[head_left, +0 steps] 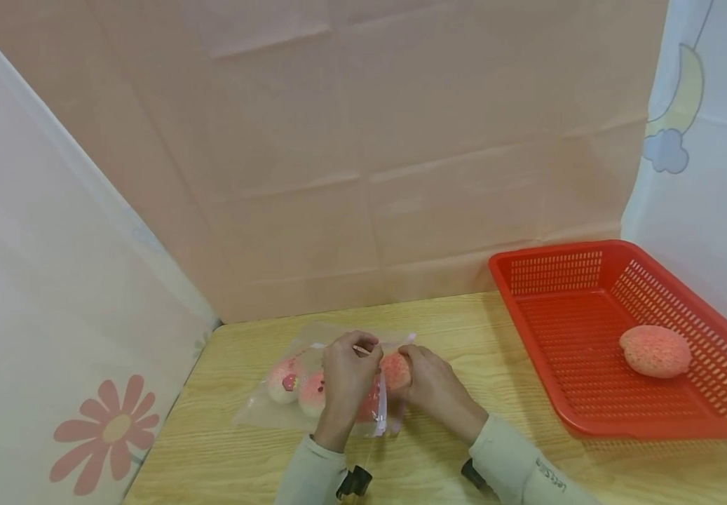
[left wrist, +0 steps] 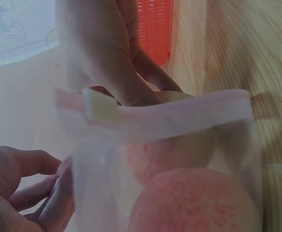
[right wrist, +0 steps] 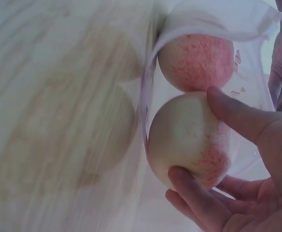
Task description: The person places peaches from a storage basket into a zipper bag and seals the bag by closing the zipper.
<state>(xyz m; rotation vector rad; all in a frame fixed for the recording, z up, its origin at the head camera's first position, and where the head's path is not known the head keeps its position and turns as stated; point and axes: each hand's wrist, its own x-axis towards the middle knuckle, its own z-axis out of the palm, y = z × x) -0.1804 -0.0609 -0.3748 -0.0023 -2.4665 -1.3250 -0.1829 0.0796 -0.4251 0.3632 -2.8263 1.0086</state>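
A clear zip bag [head_left: 252, 412] with a pale pink zip strip lies on the table, its mouth facing right. Several pink-and-cream peaches [head_left: 311, 396] are inside. My left hand [head_left: 349, 375] pinches the far edge of the bag's mouth between thumb and fingers. In the left wrist view, a whitish slider [left wrist: 99, 107] sits at one end of the strip. My right hand [head_left: 435, 382] grips another peach [right wrist: 179, 130] with thumb and fingers spread around it. That peach is in the bag's open mouth, against the peach [right wrist: 196, 60] behind it.
On the right stands a red plastic basket [head_left: 653, 426] with slotted walls, and one peach [head_left: 656, 351] lies in it. Below is a light wooden table [head_left: 193, 456]. A plain tan cloth [head_left: 287, 210] hangs behind, with printed white cloths at both sides.
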